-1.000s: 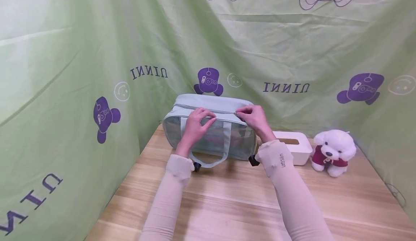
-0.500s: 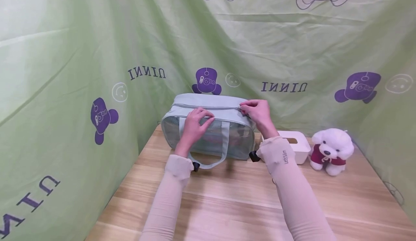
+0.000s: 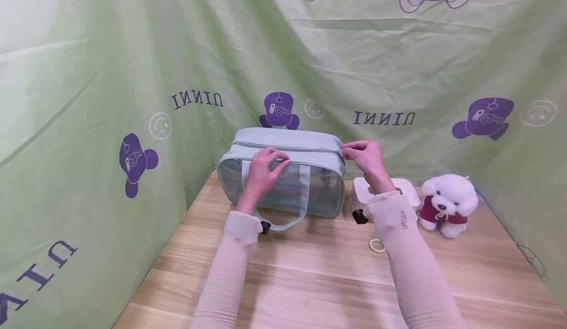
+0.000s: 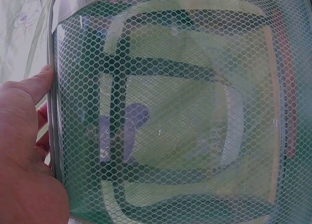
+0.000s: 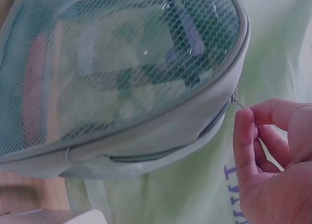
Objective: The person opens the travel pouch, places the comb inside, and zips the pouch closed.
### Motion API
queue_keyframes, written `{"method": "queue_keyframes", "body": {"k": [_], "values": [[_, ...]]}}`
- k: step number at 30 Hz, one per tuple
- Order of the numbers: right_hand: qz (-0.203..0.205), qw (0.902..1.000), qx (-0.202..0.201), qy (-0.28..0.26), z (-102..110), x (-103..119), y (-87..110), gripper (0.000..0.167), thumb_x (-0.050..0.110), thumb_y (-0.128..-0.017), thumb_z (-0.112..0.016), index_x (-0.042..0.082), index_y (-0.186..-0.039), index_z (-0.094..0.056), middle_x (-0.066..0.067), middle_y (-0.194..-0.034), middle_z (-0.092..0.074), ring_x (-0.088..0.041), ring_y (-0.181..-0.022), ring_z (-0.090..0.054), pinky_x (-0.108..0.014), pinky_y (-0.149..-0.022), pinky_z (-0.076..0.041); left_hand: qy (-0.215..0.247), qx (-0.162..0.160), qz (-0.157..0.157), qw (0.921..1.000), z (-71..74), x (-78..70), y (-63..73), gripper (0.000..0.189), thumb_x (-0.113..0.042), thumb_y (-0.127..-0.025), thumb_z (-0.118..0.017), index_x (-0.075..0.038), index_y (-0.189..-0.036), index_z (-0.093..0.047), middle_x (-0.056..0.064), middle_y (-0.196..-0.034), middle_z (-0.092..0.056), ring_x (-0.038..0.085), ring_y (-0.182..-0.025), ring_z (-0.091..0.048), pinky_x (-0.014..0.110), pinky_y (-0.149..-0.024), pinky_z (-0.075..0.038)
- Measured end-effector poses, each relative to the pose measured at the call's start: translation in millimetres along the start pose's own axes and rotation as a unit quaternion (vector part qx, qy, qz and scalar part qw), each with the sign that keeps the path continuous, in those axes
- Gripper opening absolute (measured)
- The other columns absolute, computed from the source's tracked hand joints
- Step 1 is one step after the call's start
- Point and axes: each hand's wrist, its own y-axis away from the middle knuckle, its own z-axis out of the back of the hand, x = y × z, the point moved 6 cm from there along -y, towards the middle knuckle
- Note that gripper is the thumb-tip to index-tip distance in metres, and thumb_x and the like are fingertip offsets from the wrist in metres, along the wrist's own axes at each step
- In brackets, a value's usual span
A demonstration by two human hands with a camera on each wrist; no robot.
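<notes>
A pale green travel bag (image 3: 327,191) with mesh-patterned clear sides stands upright on the table, its strap handle (image 3: 304,196) hanging down in front. My left hand (image 3: 261,174) pinches the bag's top front edge; in the left wrist view its thumb lies on the rim. A zipper (image 3: 288,148) runs along the top. At its right end, my right hand (image 3: 366,159) pinches the small metal zipper pull (image 5: 238,102) between thumb and forefinger. Something reddish (image 5: 35,87) shows through the mesh; its kind is unclear.
Right of the bag is a white tissue box (image 3: 361,191), partly behind my right wrist. Beside it sits a white plush dog (image 3: 449,203) in a red top. A yellowish ring (image 3: 377,246) lies on the wooden table (image 3: 310,289). Green printed cloth (image 3: 398,63) hangs behind and at the sides.
My right hand has moved right along the bag's top with the zipper pull, to the right end. The left hand has kept its grip on the edge. The yellowish ring has come into sight.
</notes>
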Motion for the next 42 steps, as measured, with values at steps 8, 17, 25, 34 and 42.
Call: {"method": "queue_keyframes", "body": {"k": [8,17,25,34,42], "values": [[0.004,1.0,-0.005,0.0,12,-15,1.6,0.032,0.006,-0.094,-0.072,-0.01,-0.121,-0.07,0.014,-0.074,-0.071,-0.002,-0.073,-0.066,-0.016,-0.073,-0.056,0.004,-0.003,-0.001,1.0,-0.6,1.7,-0.8,0.012,-0.023,-0.095,-0.076,-0.013,-0.102,-0.078,0.007,-0.104,-0.072,0.028,-0.106,-0.065,0.049,-0.104,-0.045],[-0.003,0.9999,-0.014,-0.009,24,-38,3.1,0.032,0.006,-0.095,-0.072,-0.011,-0.121,-0.069,0.015,-0.073,-0.071,-0.001,-0.071,-0.066,-0.015,-0.073,-0.056,0.005,-0.01,0.004,0.9999,-1.8,3.5,-0.5,0.012,-0.023,-0.095,-0.076,-0.013,-0.102,-0.078,0.008,-0.104,-0.072,0.026,-0.106,-0.064,0.048,-0.103,-0.045],[-0.022,0.9995,-0.022,0.003,27,-58,2.7,0.032,0.008,-0.096,-0.071,-0.008,-0.123,-0.07,0.018,-0.073,-0.07,0.002,-0.072,-0.066,-0.016,-0.078,-0.055,0.008,-0.016,0.005,0.9998,-2.6,4.3,-0.5,0.012,-0.023,-0.095,-0.076,-0.013,-0.102,-0.078,0.007,-0.103,-0.071,0.027,-0.106,-0.063,0.048,-0.101,-0.044],[-0.046,0.9983,-0.036,-0.008,24,-68,4.6,0.032,0.006,-0.094,-0.073,-0.006,-0.123,-0.07,0.012,-0.079,-0.074,-0.006,-0.078,-0.071,-0.022,-0.079,-0.058,0.016,-0.018,0.013,0.9996,-1.3,5.2,-0.8,0.012,-0.022,-0.093,-0.078,-0.014,-0.101,-0.079,0.007,-0.103,-0.071,0.026,-0.105,-0.062,0.048,-0.102,-0.044],[-0.045,0.9981,-0.031,-0.027,19,-73,5.9,0.033,0.004,-0.096,-0.071,-0.01,-0.126,-0.067,0.014,-0.075,-0.072,-0.002,-0.074,-0.07,-0.02,-0.079,-0.059,0.044,-0.022,0.018,0.9986,2.5,3.0,-0.2,0.011,-0.022,-0.092,-0.079,-0.013,-0.099,-0.079,0.006,-0.101,-0.07,0.024,-0.104,-0.062,0.048,-0.103,-0.043]]}}
